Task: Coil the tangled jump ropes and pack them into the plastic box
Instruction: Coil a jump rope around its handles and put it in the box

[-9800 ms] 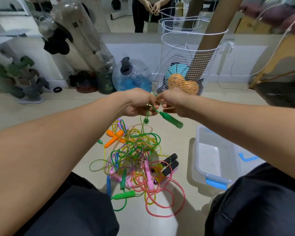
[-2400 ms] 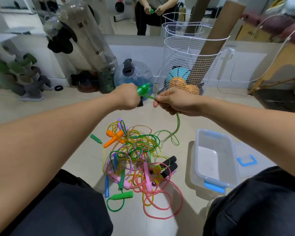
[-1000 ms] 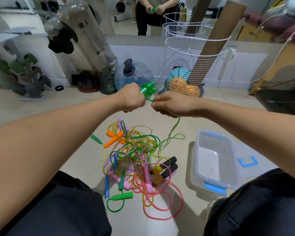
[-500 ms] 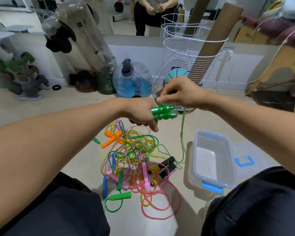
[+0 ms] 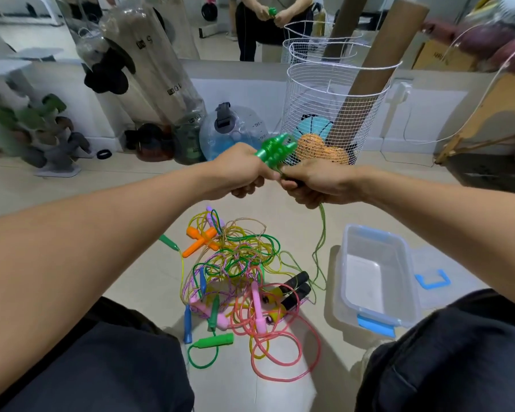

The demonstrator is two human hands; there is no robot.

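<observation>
Green plastic rope handles (image 5: 275,150) gripped in left hand (image 5: 241,173), cord (image 5: 321,233) pinched in right hand (image 5: 315,184). Below: tangled multicoloured rope pile (image 5: 238,275) on floor, beside clear plastic box (image 5: 375,318). White wire basket (image 5: 336,114) behind hands.

Beige tiled floor (image 5: 57,185), white wall (image 5: 428,114), mirror (image 5: 191,25) above.

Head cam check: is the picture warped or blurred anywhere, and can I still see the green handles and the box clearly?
Head view: wide-angle warp bows the forearms and edges; the top right corner is smeared. The green handles in the left hand look sharp, the right hand too. The plastic box is evenly lit and readable, with soft shadows beside it.
</observation>
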